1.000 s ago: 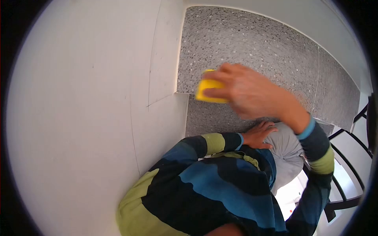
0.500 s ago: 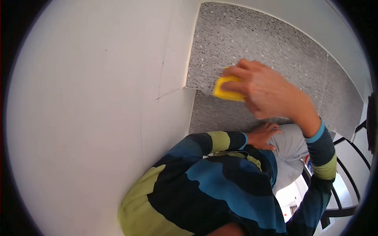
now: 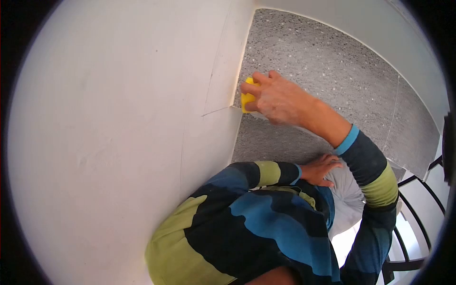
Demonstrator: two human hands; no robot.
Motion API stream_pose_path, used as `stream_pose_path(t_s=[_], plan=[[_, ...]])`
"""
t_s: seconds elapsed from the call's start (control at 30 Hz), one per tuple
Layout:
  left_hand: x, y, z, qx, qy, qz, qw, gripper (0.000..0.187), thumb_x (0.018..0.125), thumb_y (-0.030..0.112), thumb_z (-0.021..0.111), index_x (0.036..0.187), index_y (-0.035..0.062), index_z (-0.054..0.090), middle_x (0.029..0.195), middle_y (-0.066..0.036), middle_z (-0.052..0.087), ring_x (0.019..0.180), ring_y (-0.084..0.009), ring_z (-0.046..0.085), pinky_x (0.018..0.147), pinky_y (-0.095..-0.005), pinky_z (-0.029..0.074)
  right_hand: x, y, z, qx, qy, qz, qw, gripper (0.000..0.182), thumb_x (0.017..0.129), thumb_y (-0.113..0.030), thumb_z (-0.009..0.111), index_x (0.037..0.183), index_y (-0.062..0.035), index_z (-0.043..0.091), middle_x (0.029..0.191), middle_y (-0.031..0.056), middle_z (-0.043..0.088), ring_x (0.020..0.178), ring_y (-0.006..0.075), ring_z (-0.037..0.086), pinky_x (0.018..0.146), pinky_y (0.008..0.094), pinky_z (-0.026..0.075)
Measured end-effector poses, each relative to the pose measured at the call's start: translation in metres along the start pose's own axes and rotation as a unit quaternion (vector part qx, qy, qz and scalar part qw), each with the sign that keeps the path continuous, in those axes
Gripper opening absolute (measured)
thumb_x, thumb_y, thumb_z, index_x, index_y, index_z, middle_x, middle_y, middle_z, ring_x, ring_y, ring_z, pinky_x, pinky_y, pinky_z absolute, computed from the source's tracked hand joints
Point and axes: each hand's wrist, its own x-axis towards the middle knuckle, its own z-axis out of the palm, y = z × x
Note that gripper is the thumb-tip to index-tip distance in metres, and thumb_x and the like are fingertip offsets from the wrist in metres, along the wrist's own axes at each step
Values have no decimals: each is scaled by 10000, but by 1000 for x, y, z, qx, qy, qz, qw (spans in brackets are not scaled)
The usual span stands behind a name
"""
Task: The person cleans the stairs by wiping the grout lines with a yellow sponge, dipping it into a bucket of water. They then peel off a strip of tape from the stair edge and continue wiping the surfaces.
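My right hand (image 3: 284, 100) is closed round a yellow sponge (image 3: 247, 100) and presses it on the grey speckled stair tread (image 3: 323, 59). The sponge sits near the tread's front edge, close to the corner where it meets the white wall (image 3: 118, 118). Part of the sponge is hidden under my fingers. Lower down, my left hand (image 3: 319, 170) rests with its fingers laid out on my grey-trousered leg (image 3: 346, 190), holding nothing.
Below the upper tread lies a darker lower step (image 3: 266, 142). A pale riser (image 3: 361, 23) curves along the back of the tread. Black metal railing bars (image 3: 409, 223) stand at the lower right. The wall runs close along my left side.
My right hand has moved the sponge left along the tread towards the wall. My left hand stays on the leg. The view has shifted slightly.
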Motion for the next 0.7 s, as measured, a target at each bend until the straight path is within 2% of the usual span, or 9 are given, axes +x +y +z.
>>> stream_pose_path(t_s=[0.13,0.2,0.23,0.3,0.43,0.53,0.6,0.63,0.7], plan=[[1,-2,4,9,36,10,999,748,751,403,680,1345,103,339,1352,-223,285,1274,-443,252,1047,-537,259,-21,9,-24,-11,-93,7,996,245,669,-141,700,913,-141,714,1046,44,546,1051,244,490,815,400,452],[0,-6,9,14,41,23,999,747,753,406,679,1344,101,339,1356,-224,281,1274,-442,252,1051,-535,253,-23,7,-26,30,-39,9,999,390,605,-82,706,987,-158,701,1131,33,514,1030,223,485,816,356,435],[0,-8,10,17,40,17,999,748,752,411,679,1342,100,341,1356,-225,283,1271,-442,257,1052,-532,252,-20,4,-20,32,-41,14,999,390,605,-82,706,987,-158,701,1131,33,514,1030,223,485,816,356,435],[1,-7,7,21,39,16,999,748,750,416,679,1340,99,343,1357,-226,285,1267,-443,262,1053,-529,250,-12,1,-4,-7,56,-26,998,378,598,-72,699,968,-150,707,1117,32,523,1029,227,492,811,357,439],[4,-7,8,14,51,17,998,753,743,424,681,1341,103,353,1359,-225,300,1257,-437,279,1052,-515,258,-46,8,6,25,46,-12,999,384,596,-69,697,971,-148,704,1109,31,531,1029,223,497,809,358,442],[1,-4,7,30,55,19,998,755,741,430,683,1341,106,359,1360,-221,303,1251,-433,286,1050,-510,266,-81,11,-5,-17,-11,4,1000,401,601,-132,743,997,-166,692,1088,27,527,1055,222,494,803,373,463],[-1,1,1,38,41,4,998,755,741,432,683,1342,107,361,1361,-219,303,1249,-431,290,1050,-510,269,-89,12,-21,-23,-144,35,989,440,606,-115,736,1038,-175,679,1102,24,528,1054,226,493,800,373,465],[-1,2,0,41,35,6,999,766,764,463,663,1358,105,339,1367,-233,294,1249,-443,292,1047,-526,268,-86,10,-21,-23,-142,37,989,440,606,-115,736,1038,-175,679,1102,24,528,1054,226,493,800,373,465],[-1,0,2,42,26,8,999,778,786,494,643,1374,102,318,1374,-247,284,1250,-456,294,1044,-542,266,-72,6,-22,-14,4,12,1000,433,608,-108,732,1032,-182,683,1112,18,531,1046,234,497,800,371,464]])
